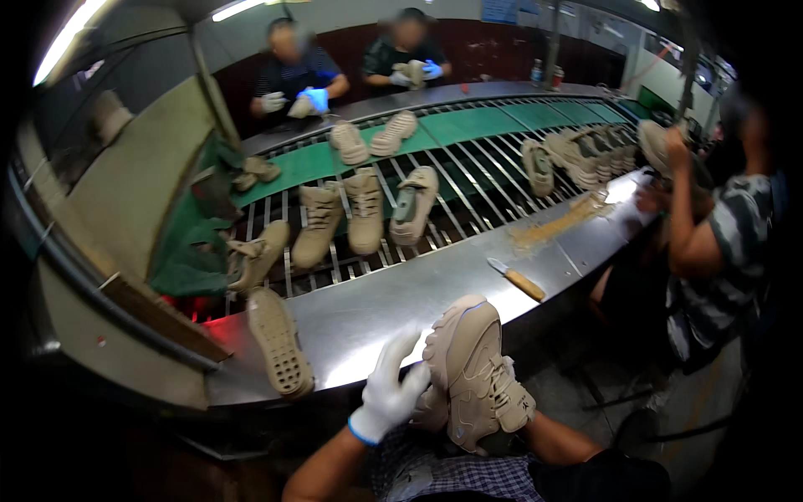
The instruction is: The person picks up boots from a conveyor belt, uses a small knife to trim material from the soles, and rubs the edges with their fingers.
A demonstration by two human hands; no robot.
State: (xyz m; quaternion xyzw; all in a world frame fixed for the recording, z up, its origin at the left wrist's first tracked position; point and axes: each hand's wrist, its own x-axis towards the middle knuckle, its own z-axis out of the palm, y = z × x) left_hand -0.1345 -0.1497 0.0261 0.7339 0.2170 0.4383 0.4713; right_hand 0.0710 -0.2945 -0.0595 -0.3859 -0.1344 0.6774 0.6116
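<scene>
A beige lace-up shoe (pixel 481 368) is held up over my lap, toe upward, with its thick sole facing left. My right forearm reaches it from the lower right, and my right hand (pixel 508 365) is mostly hidden behind the shoe, showing only a bit of white glove. To the left of the sole is my left hand (pixel 386 391) in a white glove, fingers stretched and thumb apart, holding nothing. Part of a second beige shoe (pixel 430 410) shows low between my left hand and the held shoe. On the metal ledge ahead lies a wooden-handled knife (pixel 520 282).
A beige shoe (pixel 281 343) lies sole-up on the ledge (pixel 401 305) at left. Several beige shoes (pixel 365 209) stand on the roller conveyor (pixel 477 180) beyond. Two people work across it; another person (pixel 711 234) at right holds a shoe. Yellowish residue (pixel 559 224) covers part of the ledge.
</scene>
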